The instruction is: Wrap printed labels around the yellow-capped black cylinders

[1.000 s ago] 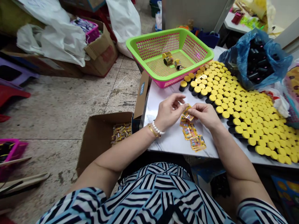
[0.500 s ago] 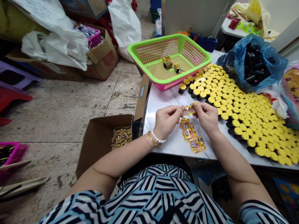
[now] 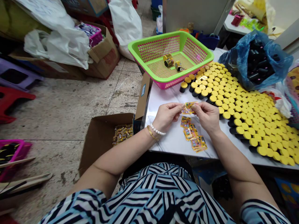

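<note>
My left hand [image 3: 167, 115] and my right hand [image 3: 207, 115] both pinch a small yellow printed label [image 3: 188, 107], stretched flat between their fingertips above the white table [image 3: 163, 99]. Right below it, a short row of the same labels [image 3: 193, 135] lies on the table. To the right stand several black tubes with yellow caps [image 3: 247, 109], packed close together. A green and pink basket [image 3: 170, 56] at the table's far edge holds a few labelled tubes [image 3: 171, 61].
A blue plastic bag of black tubes [image 3: 257, 62] sits at the back right. An open cardboard box [image 3: 105, 137] with small packets stands on the floor left of the table. Boxes, white bags and plastic stools crowd the far left floor.
Both hands lifted the label off the row on the table and pulled it out flat between them. The view shifted slightly.
</note>
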`<state>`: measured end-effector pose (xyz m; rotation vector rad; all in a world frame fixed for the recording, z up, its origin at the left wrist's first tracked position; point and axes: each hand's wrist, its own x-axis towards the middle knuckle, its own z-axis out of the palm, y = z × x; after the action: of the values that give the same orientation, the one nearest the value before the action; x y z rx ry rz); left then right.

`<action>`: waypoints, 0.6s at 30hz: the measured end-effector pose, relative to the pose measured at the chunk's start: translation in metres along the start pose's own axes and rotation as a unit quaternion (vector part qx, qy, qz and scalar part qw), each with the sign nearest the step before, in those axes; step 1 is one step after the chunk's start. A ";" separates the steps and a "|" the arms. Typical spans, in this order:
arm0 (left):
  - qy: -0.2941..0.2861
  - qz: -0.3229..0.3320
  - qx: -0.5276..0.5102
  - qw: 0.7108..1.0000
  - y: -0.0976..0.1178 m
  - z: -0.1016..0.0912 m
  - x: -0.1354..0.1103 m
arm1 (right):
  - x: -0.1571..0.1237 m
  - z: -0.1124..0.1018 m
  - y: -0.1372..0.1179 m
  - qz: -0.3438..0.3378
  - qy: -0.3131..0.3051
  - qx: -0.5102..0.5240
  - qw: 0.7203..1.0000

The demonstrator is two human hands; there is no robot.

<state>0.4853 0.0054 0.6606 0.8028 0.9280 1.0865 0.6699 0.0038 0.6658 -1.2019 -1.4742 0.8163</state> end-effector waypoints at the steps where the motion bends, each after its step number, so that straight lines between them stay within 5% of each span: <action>1: -0.002 -0.002 -0.011 1.000 0.000 -0.001 0.001 | 0.000 0.000 0.001 -0.005 0.004 -0.003 1.000; 8: 0.097 0.141 0.013 0.985 -0.002 -0.001 -0.004 | 0.000 0.001 0.005 0.003 0.037 -0.003 0.999; 18: 0.022 0.000 -0.023 0.999 0.001 0.003 -0.004 | -0.002 0.003 0.002 -0.016 0.038 -0.047 0.998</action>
<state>0.4874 0.0016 0.6634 0.7433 0.9353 1.1254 0.6671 0.0029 0.6624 -1.2630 -1.4788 0.6789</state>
